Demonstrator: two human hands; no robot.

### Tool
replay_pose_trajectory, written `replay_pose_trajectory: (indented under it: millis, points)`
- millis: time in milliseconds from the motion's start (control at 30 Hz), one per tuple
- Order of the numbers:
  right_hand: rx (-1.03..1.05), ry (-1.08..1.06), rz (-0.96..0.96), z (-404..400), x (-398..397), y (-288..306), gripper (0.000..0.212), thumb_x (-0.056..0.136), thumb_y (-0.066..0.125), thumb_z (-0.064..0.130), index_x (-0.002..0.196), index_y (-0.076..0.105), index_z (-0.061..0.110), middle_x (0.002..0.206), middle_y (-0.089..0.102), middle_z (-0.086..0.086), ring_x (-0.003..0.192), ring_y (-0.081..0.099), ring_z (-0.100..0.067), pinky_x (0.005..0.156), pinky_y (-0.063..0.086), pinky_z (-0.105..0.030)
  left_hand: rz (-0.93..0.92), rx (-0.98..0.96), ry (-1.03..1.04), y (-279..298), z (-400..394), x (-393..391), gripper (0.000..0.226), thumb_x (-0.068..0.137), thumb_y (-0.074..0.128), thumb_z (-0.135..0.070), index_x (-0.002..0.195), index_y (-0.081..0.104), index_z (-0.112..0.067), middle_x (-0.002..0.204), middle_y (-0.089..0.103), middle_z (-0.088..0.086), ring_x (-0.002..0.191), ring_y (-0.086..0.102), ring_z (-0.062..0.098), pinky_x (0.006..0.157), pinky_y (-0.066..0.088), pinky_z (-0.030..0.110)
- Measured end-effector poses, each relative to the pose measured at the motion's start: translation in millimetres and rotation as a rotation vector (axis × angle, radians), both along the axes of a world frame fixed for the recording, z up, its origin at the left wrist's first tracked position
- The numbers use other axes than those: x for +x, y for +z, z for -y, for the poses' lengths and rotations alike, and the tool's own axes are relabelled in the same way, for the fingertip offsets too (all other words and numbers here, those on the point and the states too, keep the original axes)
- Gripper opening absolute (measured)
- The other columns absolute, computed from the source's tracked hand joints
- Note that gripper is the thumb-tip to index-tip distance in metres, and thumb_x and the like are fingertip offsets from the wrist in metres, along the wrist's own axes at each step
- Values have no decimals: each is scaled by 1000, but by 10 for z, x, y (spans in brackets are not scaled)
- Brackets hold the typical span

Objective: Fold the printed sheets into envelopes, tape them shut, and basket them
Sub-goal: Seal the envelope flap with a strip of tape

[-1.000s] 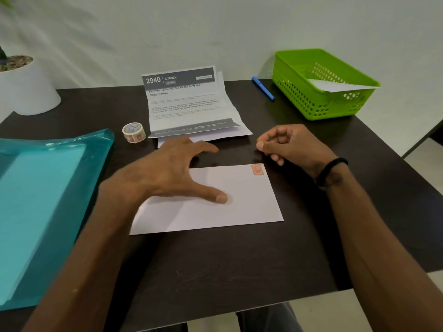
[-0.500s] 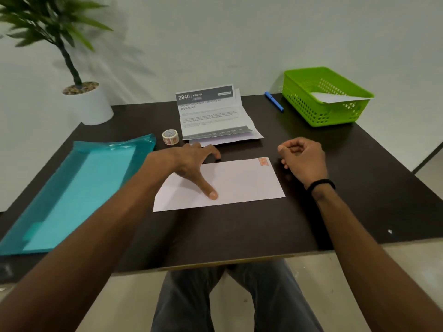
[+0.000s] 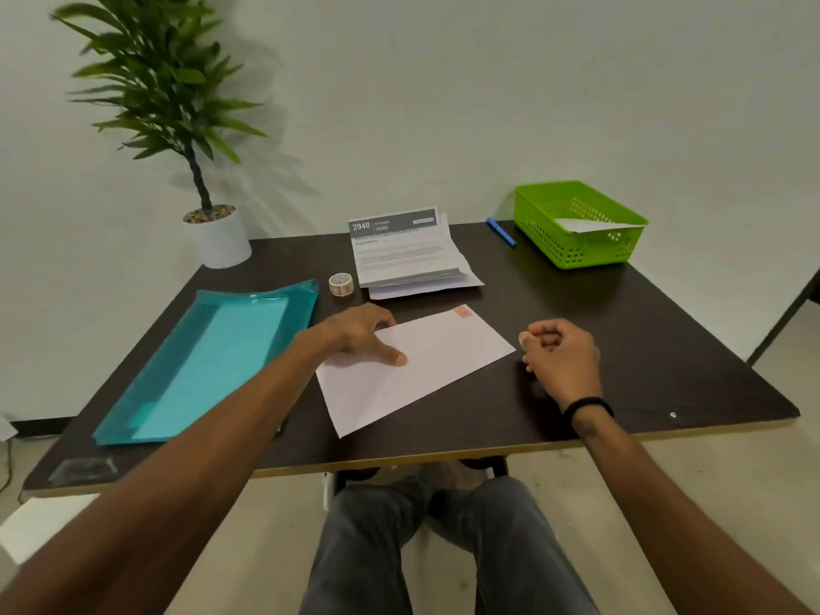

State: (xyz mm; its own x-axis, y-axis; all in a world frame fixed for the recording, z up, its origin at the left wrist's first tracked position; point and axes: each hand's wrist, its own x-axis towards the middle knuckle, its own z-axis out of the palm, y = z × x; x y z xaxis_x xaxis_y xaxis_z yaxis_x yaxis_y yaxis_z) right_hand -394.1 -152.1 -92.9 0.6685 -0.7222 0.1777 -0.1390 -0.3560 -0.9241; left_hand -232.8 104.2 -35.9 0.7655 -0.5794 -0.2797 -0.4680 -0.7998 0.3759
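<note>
white envelope (image 3: 426,366) lies skewed on the dark table (image 3: 621,330), in front of the printed sheets (image 3: 404,255). left hand (image 3: 355,332) presses its near-left part, thumb extended; right hand (image 3: 561,352), fist loosely curled and holding nothing, rests just right of it.

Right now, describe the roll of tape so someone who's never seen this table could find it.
Start at the dark table and find the stack of printed sheets at its far middle. Just left of that stack, between it and the teal folder, stands the tape roll, the only small round thing there, white with orange markings.
</note>
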Motion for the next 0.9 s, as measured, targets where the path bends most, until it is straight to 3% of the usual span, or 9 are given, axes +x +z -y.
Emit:
replay_pose_trajectory:
  millis: [100, 200, 333, 467, 533, 667, 733, 900]
  points:
    - [98, -18, -8, -72, -107, 24, 15, 90, 77, 18, 101, 71, 11, 80, 74, -2, 65, 73, -14, 62, 59, -27, 0, -110, 41, -7, -76, -160, 44, 88, 76, -48, 123, 58, -28, 135, 52, -2, 118, 51, 16, 101, 44, 36]
    - [125, 43, -77, -132, -184, 25, 14, 87, 81, 25, 94, 72, 16, 81, 76, -2, 70, 74, -16, 77, 64, -38, -57, -283, 108, 29, -165, -326, 36, 91, 75, -45, 118, 60, -27, 131, 58, -3, 118, 55, 16, 99, 45, 36]
    - [191, 229, -137, -220, -277, 124, 27, 86, 84, 31, 101, 71, 12, 84, 79, -9, 70, 72, -16, 75, 63, -34, -139, -539, 211, 144, -197, -603, 29, 96, 70, -39, 119, 56, -27, 113, 61, -7, 100, 63, 13, 80, 53, 27]
    - [348, 480, -222, -332, -398, 361, 44, 80, 88, 37, 110, 72, 9, 93, 80, -12, 80, 75, -19, 78, 63, -32, -179, -730, 274, 187, -59, -792, 26, 99, 66, -39, 121, 53, -32, 122, 63, -3, 108, 65, 20, 100, 55, 46]
    - [390, 565, -243, -353, -464, 468, 45, 79, 89, 34, 111, 72, 7, 96, 80, -12, 84, 76, -21, 78, 63, -32, -186, -812, 305, 202, 74, -828, 28, 99, 66, -39, 122, 53, -34, 119, 62, -5, 107, 65, 20, 100, 54, 48]
    - [359, 569, -256, -290, -557, 593, 37, 82, 88, 22, 111, 71, 6, 95, 80, -13, 87, 78, -25, 77, 64, -33, -212, -1029, 377, 242, 393, -879, 28, 98, 68, -39, 122, 53, -34, 118, 62, -9, 103, 63, 15, 83, 54, 34]
    - [387, 544, -234, -226, -586, 625, 33, 84, 86, 18, 111, 70, 6, 96, 79, -16, 85, 78, -23, 78, 64, -34, -219, -1135, 397, 260, 558, -885, 27, 99, 68, -38, 121, 54, -33, 123, 63, -6, 105, 64, 16, 82, 54, 33]
    - [463, 470, -51, 43, -596, 725, 27, 90, 78, 10, 114, 69, 0, 99, 80, -13, 93, 78, -29, 82, 63, -37, -292, -1346, 374, 410, 919, -921, 25, 99, 68, -31, 122, 58, -25, 113, 74, 0, 96, 73, 16, 72, 58, 26]
